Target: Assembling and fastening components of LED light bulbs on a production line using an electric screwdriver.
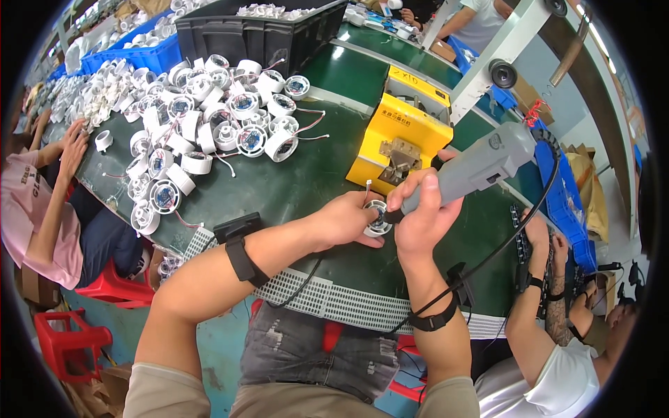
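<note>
My right hand (431, 212) is wrapped round a grey electric screwdriver (470, 167), tilted, with its dark nose end over a small white round housing (377, 227). Whether the bit touches a screw is hidden. Fingers and thumb of my left hand (348, 221) grip that housing on the green table from its left side. A circuit board shows inside it, and a short wire with a white plug (368, 185) sticks up from it. Just beyond both hands stands a yellow screw feeder (398, 132) with a metal outlet block on its front.
Many similar white housings (202, 118) with boards and wires are heaped at the left. Behind them are a black crate (258, 42) and a blue bin (150, 52). The screwdriver's black cord (519, 233) loops past my right forearm. Co-workers sit at left and right.
</note>
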The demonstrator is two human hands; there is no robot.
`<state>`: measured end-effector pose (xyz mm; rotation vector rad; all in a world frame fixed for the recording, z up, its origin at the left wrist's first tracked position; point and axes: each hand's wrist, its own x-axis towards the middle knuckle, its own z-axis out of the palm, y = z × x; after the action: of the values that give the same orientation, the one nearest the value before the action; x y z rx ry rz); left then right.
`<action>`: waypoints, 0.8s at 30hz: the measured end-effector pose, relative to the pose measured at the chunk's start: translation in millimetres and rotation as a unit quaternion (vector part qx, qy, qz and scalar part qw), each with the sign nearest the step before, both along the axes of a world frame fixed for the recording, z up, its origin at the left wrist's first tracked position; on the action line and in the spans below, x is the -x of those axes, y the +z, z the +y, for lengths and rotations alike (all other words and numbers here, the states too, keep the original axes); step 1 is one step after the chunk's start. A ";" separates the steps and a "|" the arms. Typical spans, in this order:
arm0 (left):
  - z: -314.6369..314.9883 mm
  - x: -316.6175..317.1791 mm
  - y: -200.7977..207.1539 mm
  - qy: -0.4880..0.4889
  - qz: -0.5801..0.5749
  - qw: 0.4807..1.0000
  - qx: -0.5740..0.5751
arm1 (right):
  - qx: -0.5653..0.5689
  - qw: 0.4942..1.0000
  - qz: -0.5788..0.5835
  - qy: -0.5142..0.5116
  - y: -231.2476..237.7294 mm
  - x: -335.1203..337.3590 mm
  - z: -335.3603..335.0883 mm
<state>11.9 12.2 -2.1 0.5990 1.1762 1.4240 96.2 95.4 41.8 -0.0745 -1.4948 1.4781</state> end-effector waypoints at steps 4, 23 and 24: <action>-1.2 1.8 0.5 -0.005 0.004 1.000 0.001 | -0.002 1.000 0.000 0.025 -2.6 1.1 0.8; -41.5 55.8 43.9 0.142 0.635 0.751 0.111 | -0.018 0.999 -0.041 0.021 -8.5 -5.1 13.0; -40.0 55.1 48.1 0.193 0.641 0.734 0.115 | -0.059 0.997 -0.051 -0.007 -13.9 -3.6 18.5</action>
<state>-43.1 -27.7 46.0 1.2944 2.6512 1.0405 99.8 113.9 28.0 -0.0903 -1.6583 1.3892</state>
